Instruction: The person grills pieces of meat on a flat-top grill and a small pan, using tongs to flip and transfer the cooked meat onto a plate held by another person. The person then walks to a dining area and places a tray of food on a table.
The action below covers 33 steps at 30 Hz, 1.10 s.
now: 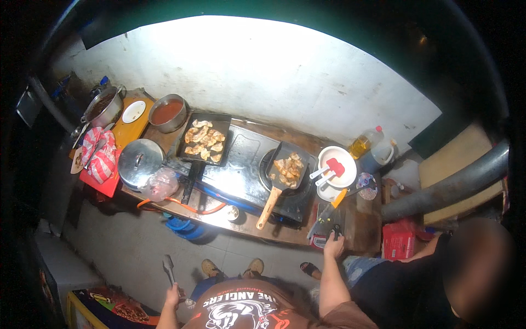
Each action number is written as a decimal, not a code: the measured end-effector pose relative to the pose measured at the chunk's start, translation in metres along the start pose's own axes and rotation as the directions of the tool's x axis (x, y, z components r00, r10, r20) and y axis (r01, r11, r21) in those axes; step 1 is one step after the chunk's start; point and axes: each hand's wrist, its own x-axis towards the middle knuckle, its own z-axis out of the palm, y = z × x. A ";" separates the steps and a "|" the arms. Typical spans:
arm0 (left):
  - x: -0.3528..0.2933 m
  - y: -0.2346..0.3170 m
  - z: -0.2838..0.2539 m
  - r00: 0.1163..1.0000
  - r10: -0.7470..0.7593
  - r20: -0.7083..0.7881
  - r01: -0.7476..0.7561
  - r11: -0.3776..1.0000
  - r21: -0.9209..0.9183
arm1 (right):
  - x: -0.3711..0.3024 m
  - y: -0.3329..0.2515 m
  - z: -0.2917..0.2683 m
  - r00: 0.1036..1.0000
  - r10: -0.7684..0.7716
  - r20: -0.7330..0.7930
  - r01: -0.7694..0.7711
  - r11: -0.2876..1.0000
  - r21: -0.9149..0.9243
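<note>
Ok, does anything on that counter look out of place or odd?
Yes, mildly: the orange hose lies loose between the stove and the front edge of the counter, and might snag. The wooden handle of the frying pan juts toward that edge too.

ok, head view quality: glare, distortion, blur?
Head view: white wall blown out in the middle, its top edge bowed, likely by the fisheye; head view: glare on the metal stove; head view: black corners; head view: co-worker's head blurred, while the tongs read clearly.
</note>
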 end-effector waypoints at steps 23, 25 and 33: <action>-0.168 0.201 0.127 0.681 0.416 0.602 -0.386 0.903 -0.188 | -0.108 -0.048 -0.020 0.409 -0.389 0.825 0.099 0.918 0.384; -0.187 0.221 0.140 0.674 0.454 0.583 -0.523 0.851 -0.058 | -0.077 -0.038 -0.007 0.794 -0.429 0.431 0.320 0.897 0.304; -0.214 0.238 0.137 0.670 0.570 0.474 -0.731 0.397 0.555 | 0.033 -0.002 0.004 0.958 -0.215 0.191 0.250 0.951 -0.182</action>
